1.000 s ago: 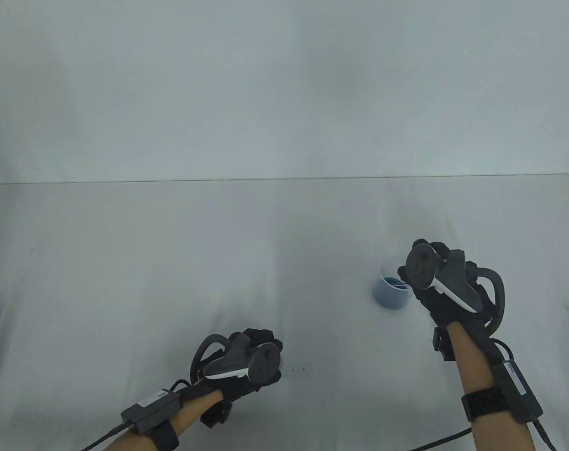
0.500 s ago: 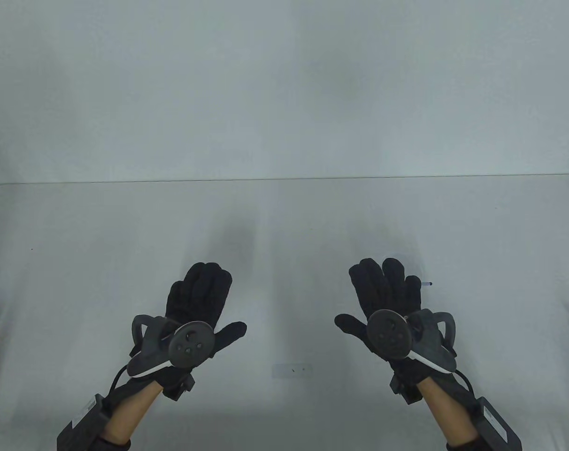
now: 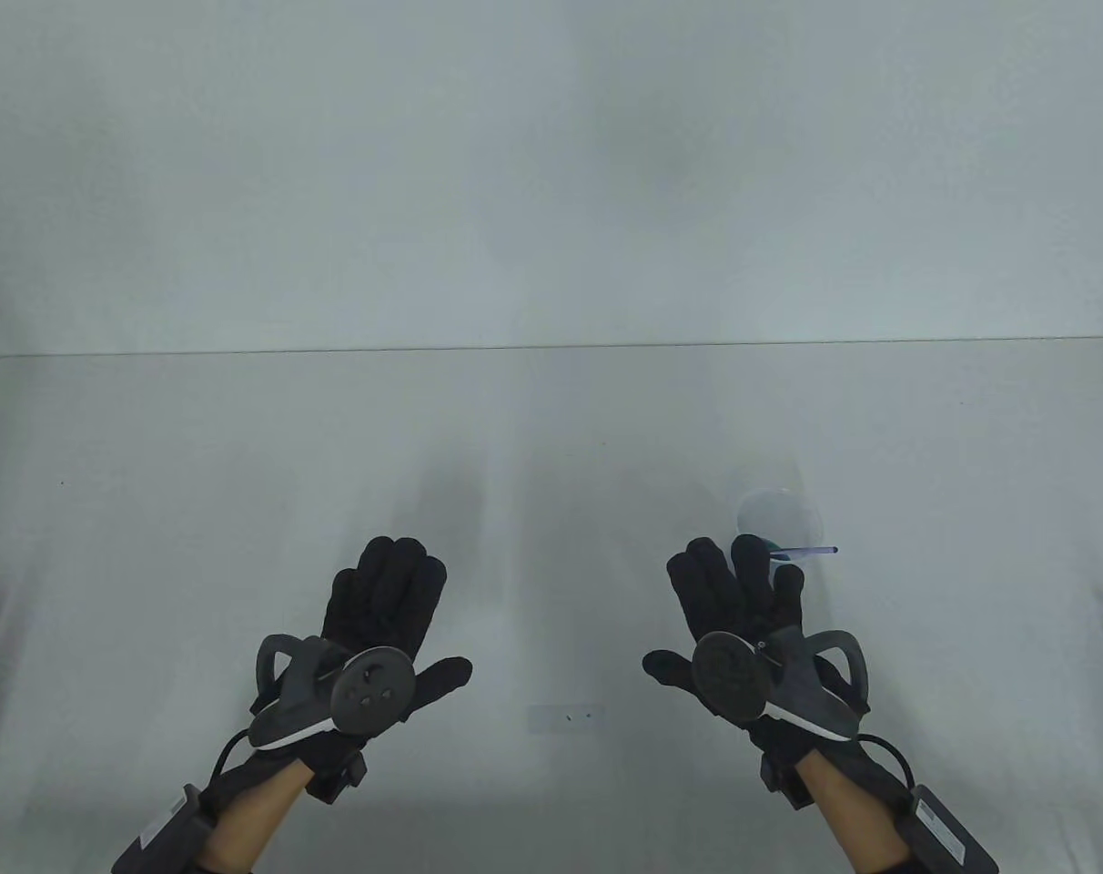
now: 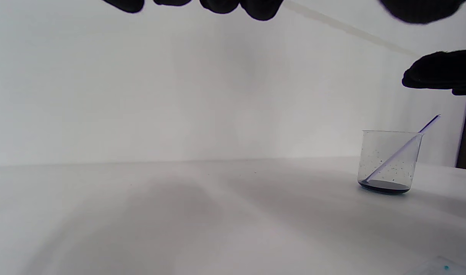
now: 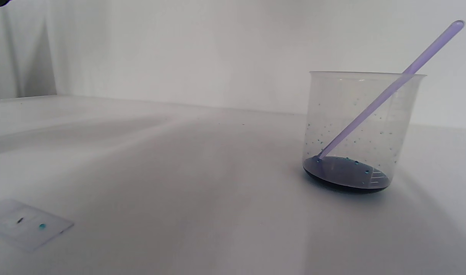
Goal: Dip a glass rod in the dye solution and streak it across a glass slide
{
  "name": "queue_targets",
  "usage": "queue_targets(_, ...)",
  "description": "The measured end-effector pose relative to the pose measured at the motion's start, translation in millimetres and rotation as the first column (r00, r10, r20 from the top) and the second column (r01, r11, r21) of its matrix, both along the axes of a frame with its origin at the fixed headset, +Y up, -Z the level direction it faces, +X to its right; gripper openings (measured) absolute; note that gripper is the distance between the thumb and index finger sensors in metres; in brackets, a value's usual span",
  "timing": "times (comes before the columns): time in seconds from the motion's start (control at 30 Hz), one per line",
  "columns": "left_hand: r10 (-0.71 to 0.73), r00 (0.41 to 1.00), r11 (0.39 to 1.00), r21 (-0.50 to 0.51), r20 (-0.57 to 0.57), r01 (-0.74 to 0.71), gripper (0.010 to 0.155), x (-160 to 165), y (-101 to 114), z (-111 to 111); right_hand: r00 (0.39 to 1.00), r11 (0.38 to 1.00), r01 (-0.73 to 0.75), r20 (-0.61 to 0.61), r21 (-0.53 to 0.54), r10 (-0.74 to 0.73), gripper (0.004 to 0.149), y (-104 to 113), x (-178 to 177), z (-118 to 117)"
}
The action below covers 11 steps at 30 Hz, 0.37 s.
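Hands flat, fingers spread, holding nothing: left hand (image 3: 383, 605) and right hand (image 3: 743, 601) w/ palms down near table's (image 3: 197, 437) front edge. Glass rod (image 5: 385, 93) leans in beaker (image 5: 364, 130), tip in dye; slide (image 5: 25, 225) betw. hands, likely done.

A: What stands in the way on the table (image 3: 151, 437)?

B: On the right there is a clear beaker (image 5: 364, 130) with dark dye at the bottom. A rod (image 5: 389, 89) leans in it, and the upper end sticks out over the rim to the right. The right hand (image 3: 743, 619) is flat with spread fingers, just in front of the beaker.

A: And near the front edge?

B: A glass slide (image 5: 26, 225) lies flat between the two hands. The left hand (image 3: 379, 628) is also flat and open, well apart from the beaker.

A: Where is free room?

B: The middle, the whole left side and the far part of the table are bare.
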State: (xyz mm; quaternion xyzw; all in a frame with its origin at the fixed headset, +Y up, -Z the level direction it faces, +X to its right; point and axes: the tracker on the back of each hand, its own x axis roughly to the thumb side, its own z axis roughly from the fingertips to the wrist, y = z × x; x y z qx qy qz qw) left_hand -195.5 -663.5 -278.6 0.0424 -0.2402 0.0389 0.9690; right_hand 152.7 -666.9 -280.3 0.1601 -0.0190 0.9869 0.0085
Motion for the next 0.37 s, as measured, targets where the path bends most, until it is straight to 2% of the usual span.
queue_targets(0.37,-0.010,1.000,1.000,-0.020,-0.001,0.010,0.093,0.5,-3.8,-0.9,1.000,1.000,-0.004,0.003,-0.006,0.004,0.091,0.2,0.0,-0.4)
